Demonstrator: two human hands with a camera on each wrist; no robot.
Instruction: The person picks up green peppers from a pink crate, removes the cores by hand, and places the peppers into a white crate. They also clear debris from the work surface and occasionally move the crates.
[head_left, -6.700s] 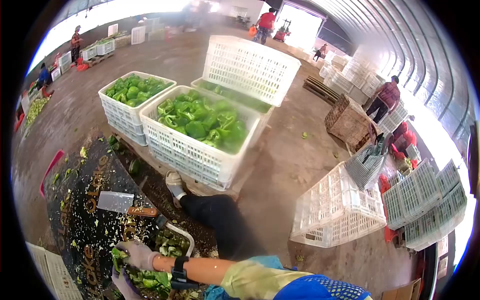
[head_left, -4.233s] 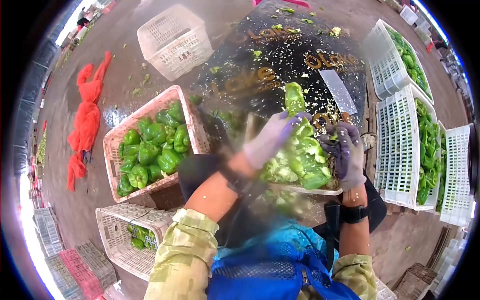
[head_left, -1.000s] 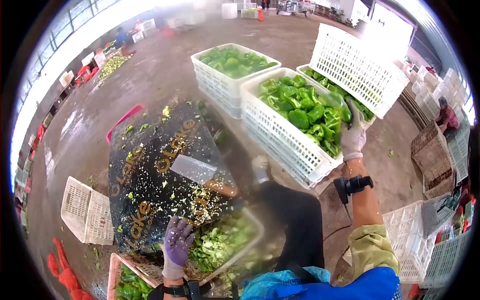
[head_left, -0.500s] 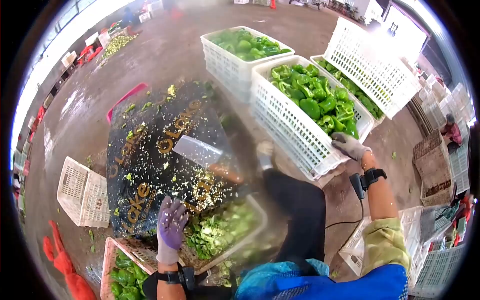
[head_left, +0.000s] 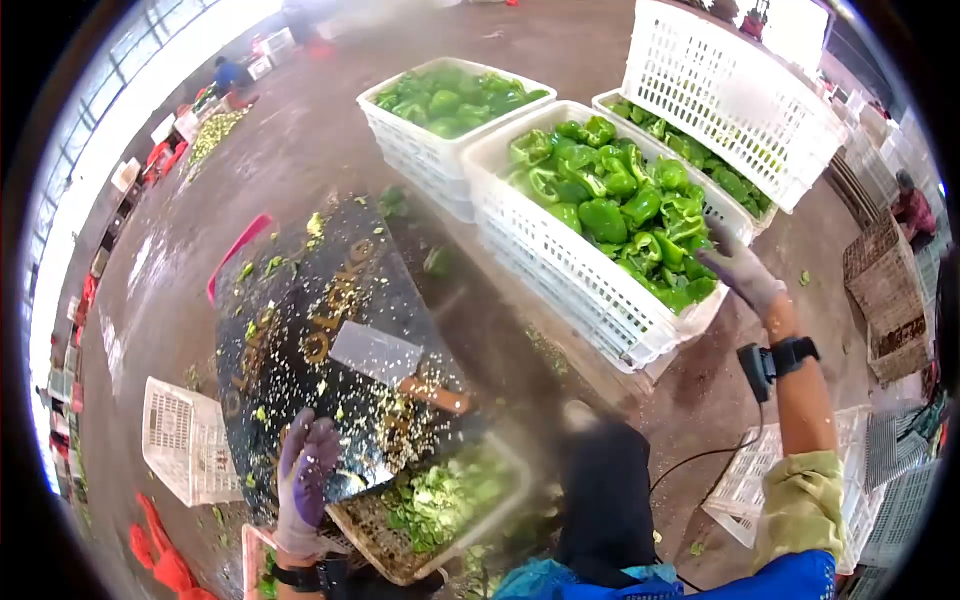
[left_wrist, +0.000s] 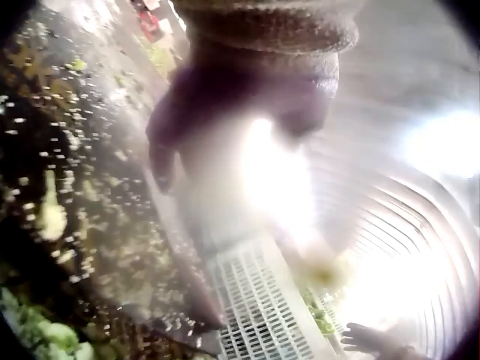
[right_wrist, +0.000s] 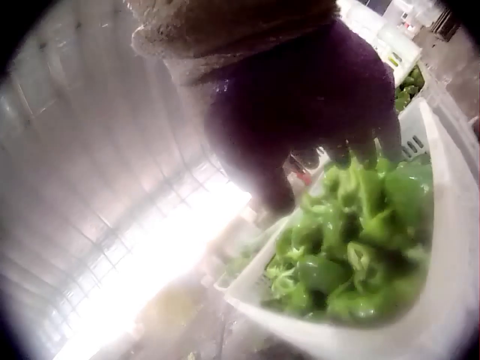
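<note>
Left hand (head_left: 303,482): loosely open, empty, at the desk's (head_left: 400,262) six-to-seven o'clock. Cleaver (head_left: 376,352): on desk, three-to-four o'clock. Tray (head_left: 392,552): green trimmings (head_left: 445,500), five o'clock. White crate (head_left: 565,285): green peppers (head_left: 608,218), view's two o'clock. Right hand (head_left: 742,268): open, empty, crate's three o'clock.

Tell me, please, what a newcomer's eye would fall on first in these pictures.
Probably the bright green peppers, heaped in a white crate beside the right hand. Next, the black board on the left, strewn with pale bits, a broad knife lying on it. Beyond the peppers, a tilted crate stands out.
</note>
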